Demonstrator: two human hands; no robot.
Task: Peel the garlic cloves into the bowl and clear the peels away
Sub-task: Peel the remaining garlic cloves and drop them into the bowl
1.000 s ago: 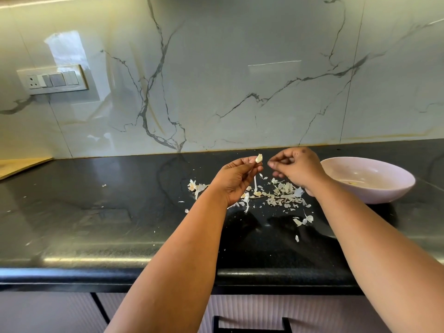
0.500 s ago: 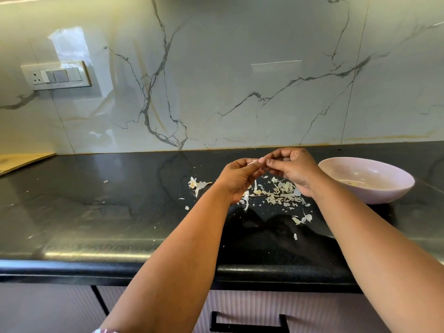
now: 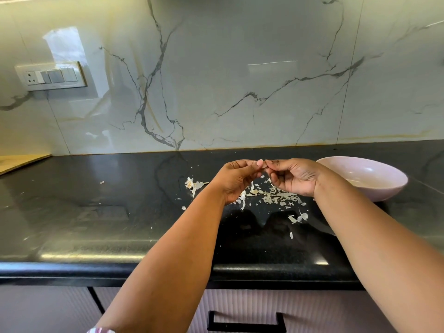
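Mid-peel | left hand [image 3: 236, 180] and right hand [image 3: 292, 177] pinch one barely visible clove together | peels [image 3: 276, 198] beneath them uncleared | bowl [image 3: 374, 186] right of them looks nearly empty

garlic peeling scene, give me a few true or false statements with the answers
1. The bowl sits to the right of both hands. True.
2. The peels lie inside the bowl. False: they are scattered on the black counter, below and beside the hands.
3. The left hand and the right hand meet at the fingertips above the counter. True.
4. The right hand rests flat on the counter. False: it is raised, with its fingers curled toward the left hand's fingertips.
5. The switch panel is on the wall at the right. False: it is on the left.
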